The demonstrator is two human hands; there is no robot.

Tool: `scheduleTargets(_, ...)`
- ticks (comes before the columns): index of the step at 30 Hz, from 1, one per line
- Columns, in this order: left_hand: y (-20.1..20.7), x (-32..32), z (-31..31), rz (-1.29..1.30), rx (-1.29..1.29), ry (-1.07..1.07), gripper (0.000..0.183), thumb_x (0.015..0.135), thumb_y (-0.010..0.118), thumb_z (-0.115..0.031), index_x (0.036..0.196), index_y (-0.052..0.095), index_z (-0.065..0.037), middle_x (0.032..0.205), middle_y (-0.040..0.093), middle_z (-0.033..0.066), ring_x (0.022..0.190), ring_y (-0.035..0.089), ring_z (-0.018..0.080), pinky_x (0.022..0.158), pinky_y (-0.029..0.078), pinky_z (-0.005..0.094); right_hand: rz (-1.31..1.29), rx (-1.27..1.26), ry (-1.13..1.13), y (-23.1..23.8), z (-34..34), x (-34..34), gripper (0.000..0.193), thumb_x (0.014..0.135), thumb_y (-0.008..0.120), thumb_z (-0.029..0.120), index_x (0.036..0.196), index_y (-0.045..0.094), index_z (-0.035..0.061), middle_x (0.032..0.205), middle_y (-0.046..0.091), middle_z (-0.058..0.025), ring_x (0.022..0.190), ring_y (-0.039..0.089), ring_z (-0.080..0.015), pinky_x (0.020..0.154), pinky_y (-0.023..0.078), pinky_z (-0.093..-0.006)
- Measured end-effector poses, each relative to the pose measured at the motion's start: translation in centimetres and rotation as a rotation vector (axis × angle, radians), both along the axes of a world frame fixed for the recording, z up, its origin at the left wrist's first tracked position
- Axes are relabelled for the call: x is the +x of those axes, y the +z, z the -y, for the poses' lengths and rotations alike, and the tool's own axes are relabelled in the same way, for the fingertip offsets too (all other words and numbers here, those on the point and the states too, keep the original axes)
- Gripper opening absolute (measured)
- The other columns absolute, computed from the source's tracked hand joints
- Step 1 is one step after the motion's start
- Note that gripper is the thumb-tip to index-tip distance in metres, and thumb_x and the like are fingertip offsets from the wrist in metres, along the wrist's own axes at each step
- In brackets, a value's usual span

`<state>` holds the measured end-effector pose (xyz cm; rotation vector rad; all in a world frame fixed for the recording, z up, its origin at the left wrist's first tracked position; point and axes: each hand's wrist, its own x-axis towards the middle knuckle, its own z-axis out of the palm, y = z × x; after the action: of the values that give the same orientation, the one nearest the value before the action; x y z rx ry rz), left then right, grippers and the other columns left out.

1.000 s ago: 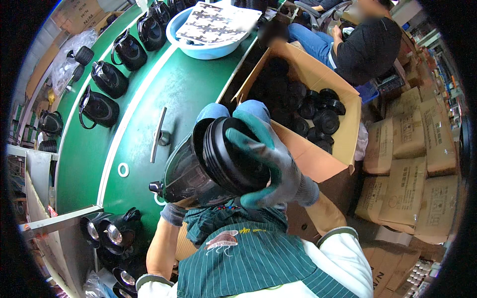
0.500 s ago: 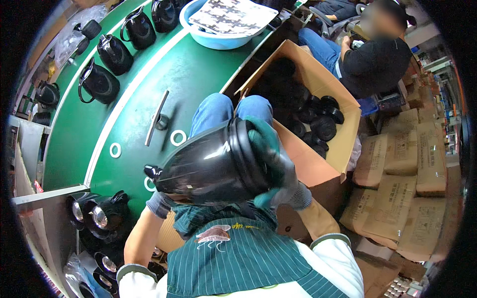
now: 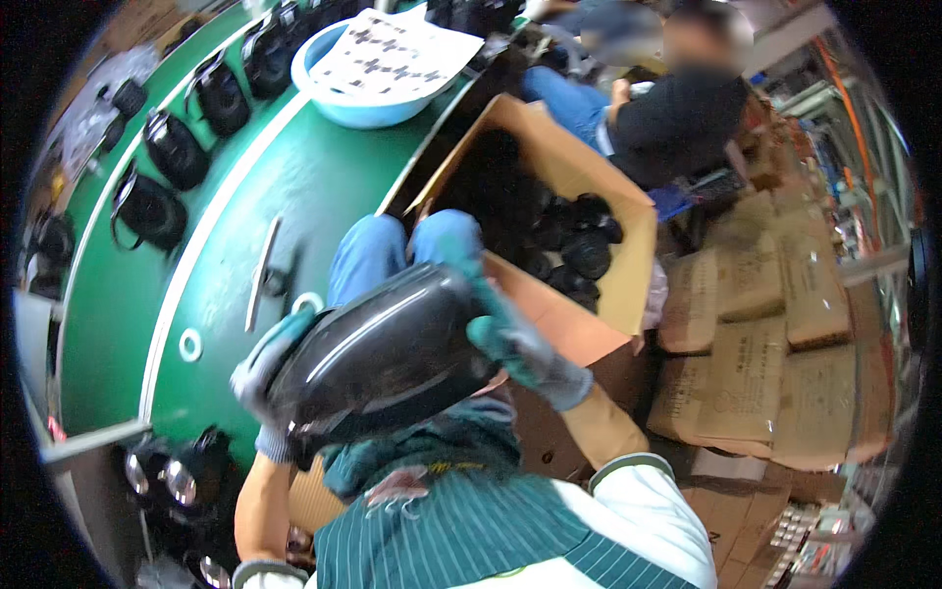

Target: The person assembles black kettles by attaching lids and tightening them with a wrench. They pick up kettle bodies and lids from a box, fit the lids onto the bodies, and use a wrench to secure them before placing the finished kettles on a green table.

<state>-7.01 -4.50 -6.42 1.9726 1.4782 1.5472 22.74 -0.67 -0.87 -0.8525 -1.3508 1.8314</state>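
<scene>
A glossy black jug body lies tilted across my lap, blurred a little by motion. My left hand, in a grey and teal work glove, is closed round its left, lower end. At the other end my right hand, gloved alike, grips the jug with fingers behind and thumb on the near side. The right end is partly covered by that hand. Left of my knees, on the green table, lie a thin bar-shaped tool, a white ring and another white ring.
Several black jugs line the table's far left. A light blue basin holds printed sheets. Right of my knees stands an open carton with black round parts. Stacked cartons fill the right; a seated person is beyond.
The jug has turned, and its ringed end no longer shows. My left hand, mostly hidden before, has come up round the left end. The whole view has shifted, moving the surroundings leftward.
</scene>
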Motion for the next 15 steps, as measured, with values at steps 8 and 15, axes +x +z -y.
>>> scheduleTargets(8,-0.8,0.3,-0.2,0.117,-0.123,-0.012,0.044,0.074,0.083,-0.02,0.109,0.073,0.006,0.097,0.077,0.0155,0.089,0.075,0.0258,0.085,0.058,0.0356,-0.127,0.239,-0.106,-2.5,1.1,-1.3,0.094,0.094,0.07,0.043,0.161,0.019,-0.0016,0.166,0.026,-0.0155,0.151,0.028,-0.0256,0.124,0.019,-0.0401)
scheduleTargets(15,-1.2,0.3,-0.8,0.384,-0.472,-0.175,0.033,0.083,0.077,-0.017,0.107,0.074,0.005,0.096,0.075,0.0065,0.085,0.068,0.0129,0.079,0.056,0.0301,-0.007,0.564,-0.202,-4.6,2.2,-0.8,0.11,0.082,0.078,0.057,0.157,0.026,-0.0034,0.163,0.028,-0.0198,0.15,0.028,-0.0316,0.124,0.021,-0.0434)
